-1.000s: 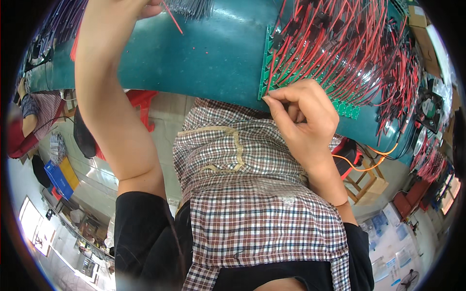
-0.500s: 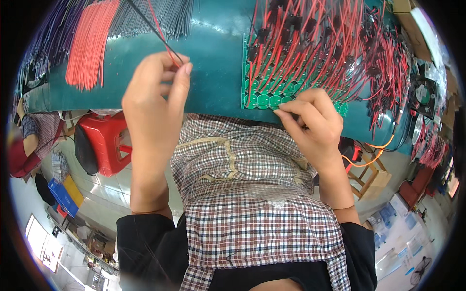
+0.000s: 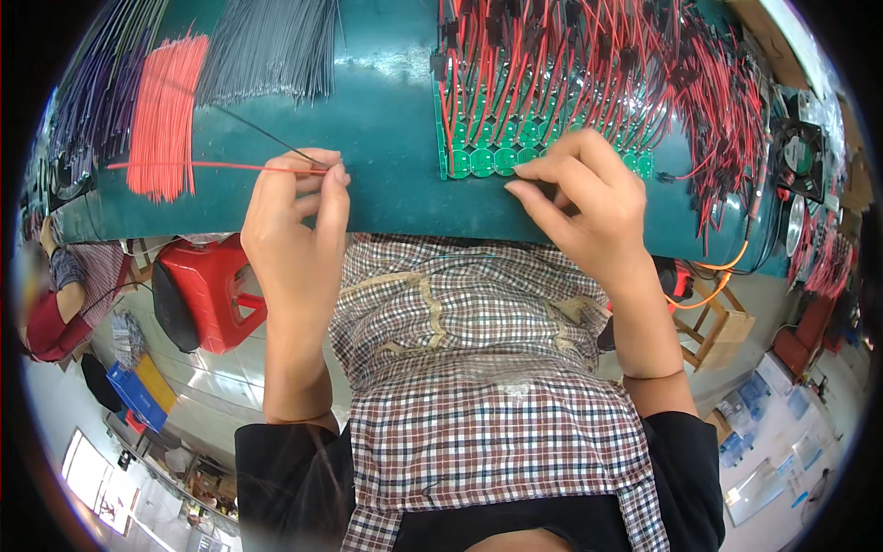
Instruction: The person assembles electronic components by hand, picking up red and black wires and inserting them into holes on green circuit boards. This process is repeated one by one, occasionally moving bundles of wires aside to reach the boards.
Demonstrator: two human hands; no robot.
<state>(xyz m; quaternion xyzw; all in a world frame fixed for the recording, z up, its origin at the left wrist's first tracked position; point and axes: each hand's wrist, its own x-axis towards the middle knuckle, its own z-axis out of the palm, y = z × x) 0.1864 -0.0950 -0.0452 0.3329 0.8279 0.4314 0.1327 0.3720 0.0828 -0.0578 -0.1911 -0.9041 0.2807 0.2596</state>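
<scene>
My left hand (image 3: 299, 198) pinches a red wire (image 3: 216, 166) and a black wire (image 3: 262, 133) between thumb and fingertips. The red one points left, crossing over a bundle of red wires (image 3: 164, 120); the black one slants up and left. At the near edge of a panel of round green circuit boards (image 3: 483, 162) is my right hand (image 3: 589, 207). Its fingers are curled, with a small gap between thumb and forefinger and nothing visible between them. Many red and black wires (image 3: 561, 64) with dark connectors lie over the panel, hiding most of its far side.
Beyond the red bundle lie grey wires (image 3: 271, 51) and dark purple wires (image 3: 106, 83). More wired pieces (image 3: 722, 138) hang near the right table edge, beside a black fan (image 3: 798, 158) and an orange cable (image 3: 722, 281). A red stool (image 3: 207, 290) stands left of me; another person (image 3: 60, 313) sits farther left.
The two wires swing from pointing upward to pointing left as my left hand turns slightly. The green panel lies farther from the table's front edge. My right thumb and forefinger have parted slightly.
</scene>
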